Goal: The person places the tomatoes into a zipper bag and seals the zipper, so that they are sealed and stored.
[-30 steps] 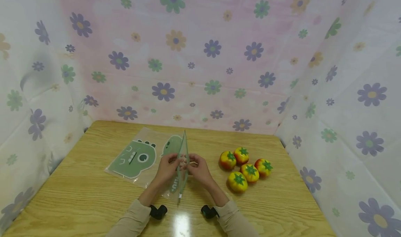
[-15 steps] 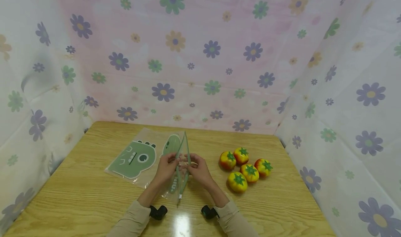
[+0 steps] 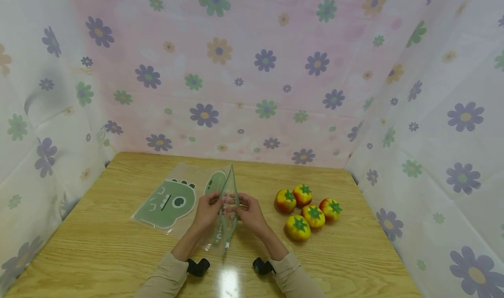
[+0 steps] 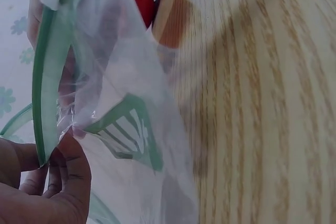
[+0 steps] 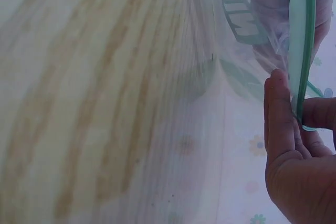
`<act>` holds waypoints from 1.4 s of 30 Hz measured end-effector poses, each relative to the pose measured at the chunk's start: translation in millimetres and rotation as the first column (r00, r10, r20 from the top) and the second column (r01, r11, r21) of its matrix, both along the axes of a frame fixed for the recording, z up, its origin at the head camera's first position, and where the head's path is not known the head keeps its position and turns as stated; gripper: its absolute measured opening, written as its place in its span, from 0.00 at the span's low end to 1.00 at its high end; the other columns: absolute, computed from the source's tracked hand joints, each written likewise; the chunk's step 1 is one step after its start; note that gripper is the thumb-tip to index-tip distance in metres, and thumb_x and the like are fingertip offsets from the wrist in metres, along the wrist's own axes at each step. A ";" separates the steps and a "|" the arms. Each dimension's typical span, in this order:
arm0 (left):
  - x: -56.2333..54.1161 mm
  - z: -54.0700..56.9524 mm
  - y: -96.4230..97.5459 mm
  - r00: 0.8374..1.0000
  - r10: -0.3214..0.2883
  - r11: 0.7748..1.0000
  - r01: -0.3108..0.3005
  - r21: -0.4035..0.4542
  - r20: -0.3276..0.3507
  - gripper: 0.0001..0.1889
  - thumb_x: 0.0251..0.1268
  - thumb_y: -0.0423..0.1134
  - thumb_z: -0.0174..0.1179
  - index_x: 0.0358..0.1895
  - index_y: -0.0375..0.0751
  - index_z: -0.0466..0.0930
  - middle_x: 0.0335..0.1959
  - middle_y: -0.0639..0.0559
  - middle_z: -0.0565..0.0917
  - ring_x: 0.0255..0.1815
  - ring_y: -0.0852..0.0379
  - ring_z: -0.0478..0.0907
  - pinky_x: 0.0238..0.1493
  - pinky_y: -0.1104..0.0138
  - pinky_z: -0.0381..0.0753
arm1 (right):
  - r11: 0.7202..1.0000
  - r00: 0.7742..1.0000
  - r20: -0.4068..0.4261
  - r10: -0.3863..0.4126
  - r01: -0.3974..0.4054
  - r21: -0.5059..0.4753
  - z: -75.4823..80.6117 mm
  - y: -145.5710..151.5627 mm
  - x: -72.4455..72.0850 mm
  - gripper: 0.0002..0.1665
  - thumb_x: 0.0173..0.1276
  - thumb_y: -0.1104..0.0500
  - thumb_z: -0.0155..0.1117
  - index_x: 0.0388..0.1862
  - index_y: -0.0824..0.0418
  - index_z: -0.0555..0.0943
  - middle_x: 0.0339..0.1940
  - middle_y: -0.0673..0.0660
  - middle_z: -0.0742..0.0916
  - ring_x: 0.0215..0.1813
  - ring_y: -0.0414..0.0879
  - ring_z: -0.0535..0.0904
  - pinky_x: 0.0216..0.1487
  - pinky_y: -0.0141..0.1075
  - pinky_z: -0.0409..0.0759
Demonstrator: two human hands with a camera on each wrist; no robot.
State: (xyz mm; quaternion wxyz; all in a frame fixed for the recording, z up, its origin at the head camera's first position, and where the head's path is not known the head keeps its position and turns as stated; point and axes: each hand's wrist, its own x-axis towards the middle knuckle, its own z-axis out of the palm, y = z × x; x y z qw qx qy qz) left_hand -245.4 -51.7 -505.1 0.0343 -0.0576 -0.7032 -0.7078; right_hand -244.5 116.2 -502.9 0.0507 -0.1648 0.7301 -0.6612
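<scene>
- Both forearms in beige sleeves (image 3: 293, 274) reach in over the table (image 3: 346, 263) from the near side, angled inward so the hands meet near the middle, wrists off the wood.
- The left hand (image 3: 208, 210) pinches one green edge of the plastic bag (image 3: 171, 204), thumb on one side, fingers bent behind.
- The right hand (image 3: 250, 212) faces it and grips the opposite edge the same way, its thumb against the green strip.
- Between them, the bag's mouth stands raised and parted, widest at the fingers and narrowing to a point at the far and near ends; a white slider (image 3: 227, 245) sits at the near end.
- The rest of the bag, clear with a green one-eyed cartoon creature printed on it, lies on the table, mostly to the left of the hands.
- I count five red-and-yellow fruits (image 3: 313, 216) with green leafy tops, bunched close together on the bare wood, outside the bag and just beyond the right hand.
- A black wrist camera (image 3: 198, 267) sits by each cuff.
</scene>
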 end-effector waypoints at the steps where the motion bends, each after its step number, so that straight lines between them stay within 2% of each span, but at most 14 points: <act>1: -0.2 -0.4 -0.2 1.000 -0.008 1.000 0.008 0.010 0.002 0.11 0.75 0.25 0.55 0.52 0.18 0.78 0.39 0.29 0.86 0.27 0.60 0.80 0.28 0.75 0.82 | 1.000 1.000 -0.001 0.003 -0.003 -0.005 0.0 0.0 0.0 0.19 0.76 0.73 0.54 0.64 0.73 0.76 0.56 0.73 0.84 0.49 0.63 0.87 0.40 0.33 0.89; 7: -0.6 0.9 0.5 1.000 -0.030 0.999 0.030 0.035 0.000 0.11 0.75 0.26 0.55 0.53 0.19 0.79 0.39 0.30 0.86 0.28 0.60 0.80 0.29 0.75 0.82 | 1.000 1.000 -0.015 -0.006 0.006 -0.019 0.0 1.2 -0.8 0.18 0.78 0.71 0.52 0.63 0.74 0.76 0.55 0.72 0.85 0.47 0.63 0.88 0.37 0.35 0.89; 12: -0.3 2.6 -0.5 1.000 -0.020 0.999 0.019 0.028 0.019 0.11 0.75 0.27 0.56 0.52 0.22 0.80 0.39 0.32 0.86 0.28 0.61 0.81 0.29 0.74 0.82 | 1.000 1.000 0.001 -0.029 0.029 -0.011 1.5 0.1 -0.1 0.18 0.78 0.71 0.52 0.63 0.73 0.76 0.55 0.71 0.86 0.47 0.60 0.89 0.36 0.34 0.89; 19: 2.4 4.3 -2.2 0.999 0.042 0.998 -0.042 0.041 -0.001 0.10 0.73 0.28 0.59 0.51 0.24 0.83 0.41 0.34 0.87 0.26 0.60 0.83 0.29 0.70 0.88 | 0.998 0.998 -0.036 -0.043 0.042 -0.036 0.6 -4.1 0.6 0.16 0.79 0.72 0.51 0.61 0.75 0.76 0.54 0.72 0.85 0.47 0.61 0.88 0.34 0.35 0.90; 24: 2.5 4.4 -2.7 0.998 0.063 0.995 -0.062 0.076 -0.016 0.11 0.73 0.28 0.60 0.51 0.23 0.83 0.41 0.32 0.86 0.26 0.61 0.83 0.31 0.68 0.89 | 0.998 0.997 -0.047 -0.059 0.057 -0.032 1.7 -4.9 2.6 0.16 0.80 0.70 0.50 0.60 0.73 0.77 0.54 0.70 0.85 0.47 0.57 0.88 0.32 0.32 0.88; 31: 3.0 5.4 -1.7 0.998 0.070 0.995 -0.069 0.078 -0.011 0.12 0.74 0.29 0.60 0.53 0.24 0.83 0.41 0.32 0.87 0.26 0.62 0.83 0.32 0.69 0.89 | 0.996 0.996 -0.049 -0.079 0.077 -0.051 3.2 -4.9 4.8 0.16 0.79 0.73 0.48 0.60 0.75 0.76 0.53 0.74 0.84 0.48 0.67 0.86 0.40 0.38 0.90; 38: 3.1 8.1 -2.1 0.998 0.065 0.992 -0.066 0.106 0.010 0.10 0.75 0.27 0.57 0.51 0.23 0.83 0.41 0.31 0.86 0.25 0.62 0.82 0.31 0.69 0.89 | 0.993 0.993 -0.054 -0.107 0.104 -0.061 2.4 -5.3 4.4 0.15 0.80 0.71 0.49 0.59 0.75 0.78 0.51 0.73 0.85 0.51 0.67 0.84 0.44 0.37 0.89; 42: 3.0 8.4 -2.1 0.998 0.063 0.992 -0.065 0.109 0.015 0.12 0.76 0.27 0.55 0.54 0.22 0.81 0.43 0.30 0.85 0.25 0.62 0.82 0.31 0.69 0.89 | 0.993 0.992 -0.069 -0.105 0.101 -0.058 3.8 -4.3 4.4 0.15 0.80 0.72 0.49 0.59 0.75 0.77 0.51 0.74 0.84 0.52 0.67 0.84 0.46 0.42 0.90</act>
